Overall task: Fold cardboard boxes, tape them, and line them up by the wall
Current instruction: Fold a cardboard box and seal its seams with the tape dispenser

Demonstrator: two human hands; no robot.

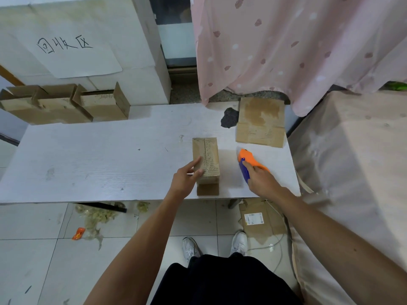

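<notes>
A small brown cardboard box [207, 158] stands on the white table [99, 164] near its front edge, flaps closed, a seam running down its top. My left hand [186, 176] touches the box's left side with straight fingers. To the right, my right hand [261, 180] grips an orange and blue tape dispenser [247, 161] lying on the table. A flattened cardboard piece [261, 122] lies at the table's back right. Three open folded boxes [63, 103] stand in a row at the back left by the wall.
A white wall block with a handwritten paper sign [66, 46] rises at the back left. A pink curtain [286, 45] hangs at the back right. A cloth-covered surface [352, 161] borders the table's right. Flat cardboard [257, 221], a cable and scraps lie on the tiled floor.
</notes>
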